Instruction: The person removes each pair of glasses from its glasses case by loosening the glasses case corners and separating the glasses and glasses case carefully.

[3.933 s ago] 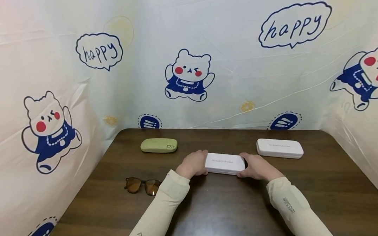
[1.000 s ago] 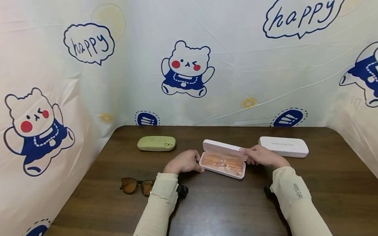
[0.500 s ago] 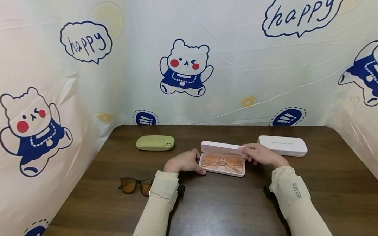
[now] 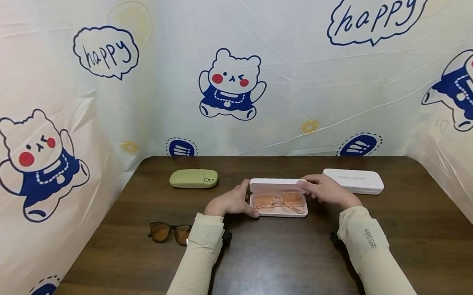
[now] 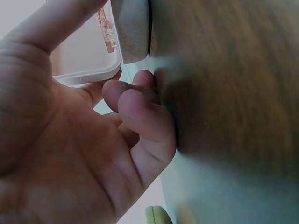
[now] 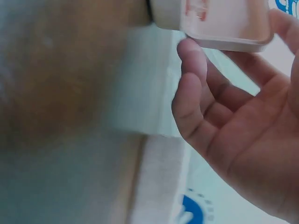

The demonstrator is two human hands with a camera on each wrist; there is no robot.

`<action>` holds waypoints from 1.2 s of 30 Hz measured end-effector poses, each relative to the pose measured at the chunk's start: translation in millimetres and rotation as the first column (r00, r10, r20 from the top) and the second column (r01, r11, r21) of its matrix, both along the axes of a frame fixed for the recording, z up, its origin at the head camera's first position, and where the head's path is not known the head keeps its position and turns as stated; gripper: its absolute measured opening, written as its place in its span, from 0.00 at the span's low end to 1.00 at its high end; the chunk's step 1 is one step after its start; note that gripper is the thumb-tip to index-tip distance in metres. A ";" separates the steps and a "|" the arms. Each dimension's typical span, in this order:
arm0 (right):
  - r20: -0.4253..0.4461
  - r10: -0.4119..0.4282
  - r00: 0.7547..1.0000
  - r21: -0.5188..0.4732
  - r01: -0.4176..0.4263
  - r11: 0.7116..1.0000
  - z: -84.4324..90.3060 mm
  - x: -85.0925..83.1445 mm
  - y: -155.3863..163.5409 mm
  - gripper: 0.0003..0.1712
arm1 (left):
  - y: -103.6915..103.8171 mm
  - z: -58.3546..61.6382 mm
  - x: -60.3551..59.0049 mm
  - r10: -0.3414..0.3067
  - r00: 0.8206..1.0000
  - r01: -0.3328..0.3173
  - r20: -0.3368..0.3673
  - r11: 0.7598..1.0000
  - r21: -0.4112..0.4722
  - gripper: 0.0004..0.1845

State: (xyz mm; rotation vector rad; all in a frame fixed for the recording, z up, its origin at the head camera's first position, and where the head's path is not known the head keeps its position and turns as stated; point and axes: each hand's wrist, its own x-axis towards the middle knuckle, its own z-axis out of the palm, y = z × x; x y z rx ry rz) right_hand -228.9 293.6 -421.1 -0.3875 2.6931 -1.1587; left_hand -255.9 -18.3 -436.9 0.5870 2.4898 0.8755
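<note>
A white glasses case (image 4: 279, 216) lies on the table with its lid (image 4: 275, 185) raised. Inside its pink lining rest glasses with orange-tinted lenses (image 4: 290, 200), temples folded. My left hand (image 4: 228, 202) grips the case's left end, thumb at the front corner and index finger toward the back; in the left wrist view the other fingers (image 5: 145, 112) curl beside the case, near the table. With my right hand (image 4: 329, 191) I hold the lid's right end, thumb on the lid's inner side and fingers behind it. The right wrist view shows the lid (image 6: 229, 44) between thumb and fingers.
A green glasses case (image 4: 193, 179) lies at the back left. Another white glasses case (image 4: 354, 181) sits just behind my right hand. Brown-lensed sunglasses (image 4: 161, 232) lie at the left, partly behind my left sleeve. A printed curtain (image 4: 297, 87) surrounds the dark wooden table (image 4: 281, 268).
The white case between my hands was closed; its lid came up, showing the glasses. Since a second ago the case has turned from a slant to nearly straight, both hands staying on it.
</note>
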 end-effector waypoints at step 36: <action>-0.472 0.160 0.867 0.555 0.151 0.818 -8.0 30.1 -90.2 0.13 | -3.4 1.3 2.2 -0.001 1.000 0.001 -0.013 0.999 -0.034 0.47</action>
